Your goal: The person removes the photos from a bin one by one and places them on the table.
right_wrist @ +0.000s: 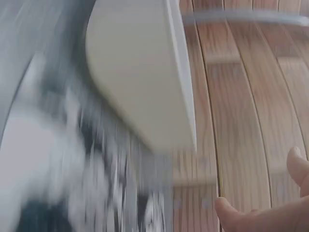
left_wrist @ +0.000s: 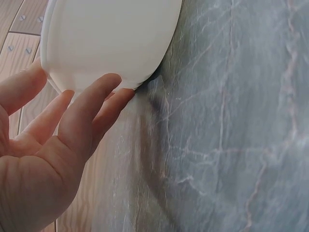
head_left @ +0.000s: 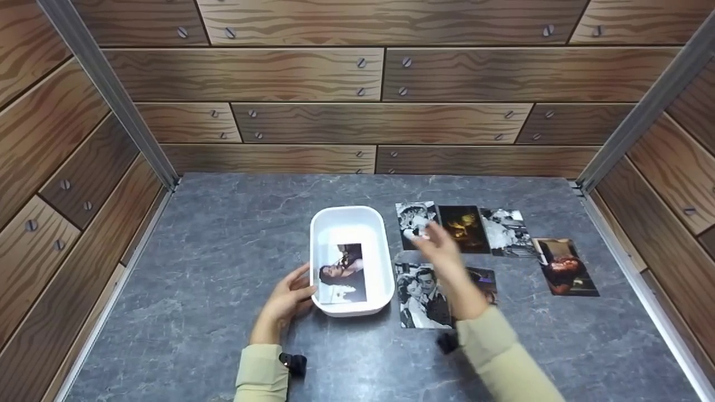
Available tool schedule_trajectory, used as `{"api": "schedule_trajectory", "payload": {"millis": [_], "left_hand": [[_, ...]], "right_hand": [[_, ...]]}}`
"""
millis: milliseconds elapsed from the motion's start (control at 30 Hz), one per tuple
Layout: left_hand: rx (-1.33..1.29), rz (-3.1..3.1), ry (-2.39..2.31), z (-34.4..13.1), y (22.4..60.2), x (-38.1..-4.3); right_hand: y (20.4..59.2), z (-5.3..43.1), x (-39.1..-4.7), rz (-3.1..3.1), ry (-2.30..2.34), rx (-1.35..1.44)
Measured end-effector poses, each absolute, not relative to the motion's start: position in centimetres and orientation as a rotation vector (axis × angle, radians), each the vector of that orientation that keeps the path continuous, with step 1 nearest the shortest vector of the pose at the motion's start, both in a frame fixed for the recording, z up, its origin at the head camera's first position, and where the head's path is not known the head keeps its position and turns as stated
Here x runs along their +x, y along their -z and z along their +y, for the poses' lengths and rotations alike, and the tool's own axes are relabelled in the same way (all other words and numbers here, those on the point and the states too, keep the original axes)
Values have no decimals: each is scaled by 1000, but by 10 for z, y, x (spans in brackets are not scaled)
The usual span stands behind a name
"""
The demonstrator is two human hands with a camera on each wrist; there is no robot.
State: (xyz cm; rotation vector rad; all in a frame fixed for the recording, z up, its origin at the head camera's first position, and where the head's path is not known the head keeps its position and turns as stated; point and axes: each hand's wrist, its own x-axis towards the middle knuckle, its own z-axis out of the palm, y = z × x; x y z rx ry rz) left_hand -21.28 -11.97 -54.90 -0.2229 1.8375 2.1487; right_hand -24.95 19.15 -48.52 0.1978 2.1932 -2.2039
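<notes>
A white plastic tub (head_left: 342,226) stands on the grey marbled table, with a colour photo print (head_left: 343,273) of a person lying flat in it. My left hand (head_left: 287,298) is at the tub's near left side; its fingertips (left_wrist: 112,79) touch the outer wall. Blurred, my right hand (head_left: 447,259) hovers over the prints right of the tub, fingers spread and nothing visible in them. Beneath it lie a black-and-white print of a couple (head_left: 422,298) and a dark print (head_left: 485,282), partly covered by the arm.
Behind the right hand, a black-and-white print (head_left: 410,215), a dark golden print (head_left: 463,229) and another black-and-white print (head_left: 505,231) form a row. A reddish-brown print (head_left: 567,271) lies farther right. Wood-patterned walls (head_left: 313,123) enclose the table's back and sides.
</notes>
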Motion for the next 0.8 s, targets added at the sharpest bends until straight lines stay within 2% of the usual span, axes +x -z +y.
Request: {"api": "schedule_trajectory", "payload": {"millis": [200, 367, 667, 800], "left_hand": [[-214, 1835, -2156, -120, 548, -214], [-239, 1832, -2139, -120, 549, -214], [-224, 1834, -2144, -119, 548, -212], [-214, 1830, -2146, -119, 548, -212]], "right_hand": [[493, 123, -242, 2159, 2103, 92], [507, 86, -237, 2074, 2010, 118], [528, 68, -245, 2158, 1897, 401], [560, 69, -259, 2204, 1875, 378]]}}
